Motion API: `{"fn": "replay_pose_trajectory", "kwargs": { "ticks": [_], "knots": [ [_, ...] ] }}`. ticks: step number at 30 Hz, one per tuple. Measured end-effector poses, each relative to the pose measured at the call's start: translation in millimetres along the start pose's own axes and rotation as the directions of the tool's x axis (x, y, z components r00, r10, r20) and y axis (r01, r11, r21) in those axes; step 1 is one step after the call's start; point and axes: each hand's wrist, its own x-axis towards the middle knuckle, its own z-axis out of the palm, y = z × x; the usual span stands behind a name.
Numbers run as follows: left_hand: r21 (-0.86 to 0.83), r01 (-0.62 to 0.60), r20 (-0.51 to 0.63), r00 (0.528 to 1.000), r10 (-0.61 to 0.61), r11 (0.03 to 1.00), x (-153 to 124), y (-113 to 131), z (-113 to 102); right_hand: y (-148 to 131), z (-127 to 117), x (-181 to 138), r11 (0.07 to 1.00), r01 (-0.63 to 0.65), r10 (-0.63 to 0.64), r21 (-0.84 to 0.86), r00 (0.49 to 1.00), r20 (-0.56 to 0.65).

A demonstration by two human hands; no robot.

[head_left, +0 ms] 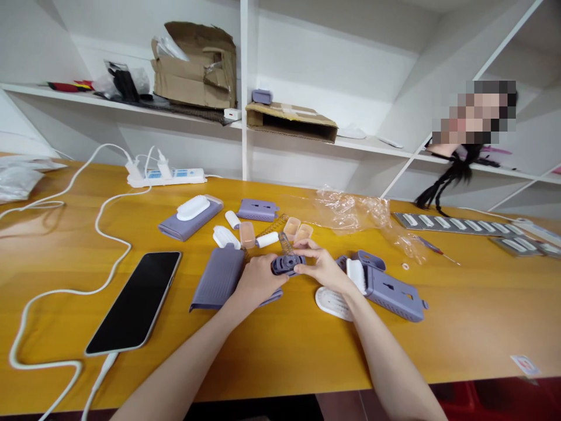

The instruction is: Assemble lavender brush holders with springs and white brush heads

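Note:
My left hand grips a small dark purple plastic part over the middle of the table. A metal coil spring stands up at the far side of this part. On the other side, my right hand has its thumb against the part, with the forefinger close to the spring. A ribbed purple cover lies beside my left hand. White oval bristle pieces and a purple housing with slots lie around my right forearm. Just beyond my hands are white rollers and peach-coloured translucent caps.
A phone with a white cable lies at left, and a power strip stands behind. Further back are purple housings, plastic wrap, a screwdriver and metal strips. Shelves hold cardboard boxes.

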Motion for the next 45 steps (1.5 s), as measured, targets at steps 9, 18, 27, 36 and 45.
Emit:
{"fn": "replay_pose_trajectory", "kwargs": {
  "ticks": [9, 18, 27, 36, 45],
  "knots": [
    [-0.032, -0.077, 0.049, 0.996, 0.078, 0.997, -3, -2, -3, 8, 1, 1, 0.996, -0.087, 0.087, -0.005, 0.988, 0.131],
    [0.042, -0.071, 0.050, 0.996, 0.069, 0.997, -5, 1, -3, -4, -3, -2, 0.986, -0.029, 0.055, -0.164, 0.986, 0.155],
    [0.067, -0.067, 0.031, 0.997, 0.066, 0.995, -8, 1, -1, 7, 12, 4, 0.936, -0.177, 0.143, -0.306, 0.981, -0.129],
    [0.101, -0.083, 0.061, 0.995, 0.077, 0.991, -7, 1, 2, 8, 20, 3, 0.918, -0.147, 0.078, -0.369, 0.977, -0.197],
    [0.182, -0.093, 0.064, 0.994, 0.083, 0.979, -8, 1, 4, -8, 10, 1, 0.921, -0.146, 0.127, -0.360, 0.989, -0.078]
  ]
}}
